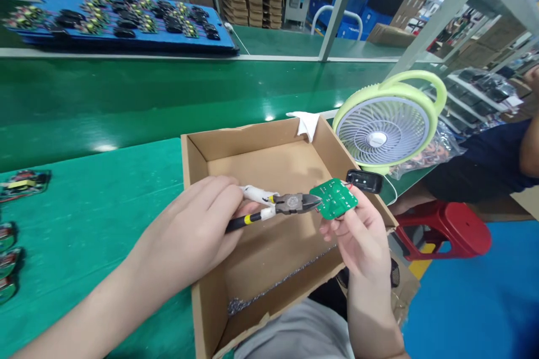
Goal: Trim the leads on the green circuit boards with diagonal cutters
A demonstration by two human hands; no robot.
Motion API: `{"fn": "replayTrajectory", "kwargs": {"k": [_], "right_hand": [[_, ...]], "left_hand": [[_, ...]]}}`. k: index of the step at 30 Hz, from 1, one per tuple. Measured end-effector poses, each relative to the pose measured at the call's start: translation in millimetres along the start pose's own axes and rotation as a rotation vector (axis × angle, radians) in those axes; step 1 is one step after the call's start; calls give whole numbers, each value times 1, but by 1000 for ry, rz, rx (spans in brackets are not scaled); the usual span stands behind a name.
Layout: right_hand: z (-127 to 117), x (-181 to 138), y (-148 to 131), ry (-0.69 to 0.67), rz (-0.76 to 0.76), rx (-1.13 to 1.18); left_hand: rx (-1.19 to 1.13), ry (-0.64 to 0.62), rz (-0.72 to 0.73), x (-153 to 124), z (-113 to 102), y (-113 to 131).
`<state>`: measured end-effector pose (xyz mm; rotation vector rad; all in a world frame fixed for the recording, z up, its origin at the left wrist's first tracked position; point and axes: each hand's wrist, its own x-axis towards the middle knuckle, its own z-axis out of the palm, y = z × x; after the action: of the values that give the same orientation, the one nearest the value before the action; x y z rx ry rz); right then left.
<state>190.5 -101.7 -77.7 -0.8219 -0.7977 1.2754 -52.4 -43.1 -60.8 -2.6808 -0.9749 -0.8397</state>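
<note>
My left hand [197,224] is closed round the handles of a pair of side cutters [290,203], whose jaws touch the edge of a small green circuit board [334,198]. My right hand [362,238] pinches that board from below, solder side up. A black part [364,180] hangs off the board's far side on a red wire. Both hands hover over an open cardboard box [197,151]. A line of tiny metal clippings [252,297] lies along the box's near inner edge.
Green bench [96,202] with more boards at its left edge [21,182]. Behind runs a green conveyor [126,101], then a blue tray [126,19] of boards. A light-green fan [387,129] stands right of the box; another person's arm [517,151] and a red stool [446,230] are beyond.
</note>
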Motion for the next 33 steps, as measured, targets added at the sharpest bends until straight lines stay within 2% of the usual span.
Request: {"fn": "replayTrajectory", "kwargs": {"k": [3, 9, 13, 18, 26, 33], "right_hand": [[-1, -1, 2, 23, -86, -66], [0, -7, 11, 83, -253, -195], [1, -10, 15, 105, -309, -280], [2, -11, 13, 131, -301, -354], [4, -14, 13, 186, -312, -401], [4, -14, 13, 159, -332, -359]], "left_hand": [[10, 48, -11, 2, 2, 2], [71, 1, 45, 0, 8, 2], [62, -3, 27, -3, 8, 2], [132, -20, 59, -2, 6, 4], [144, 24, 65, 1, 5, 7], [143, 6, 62, 1, 4, 5]]}}
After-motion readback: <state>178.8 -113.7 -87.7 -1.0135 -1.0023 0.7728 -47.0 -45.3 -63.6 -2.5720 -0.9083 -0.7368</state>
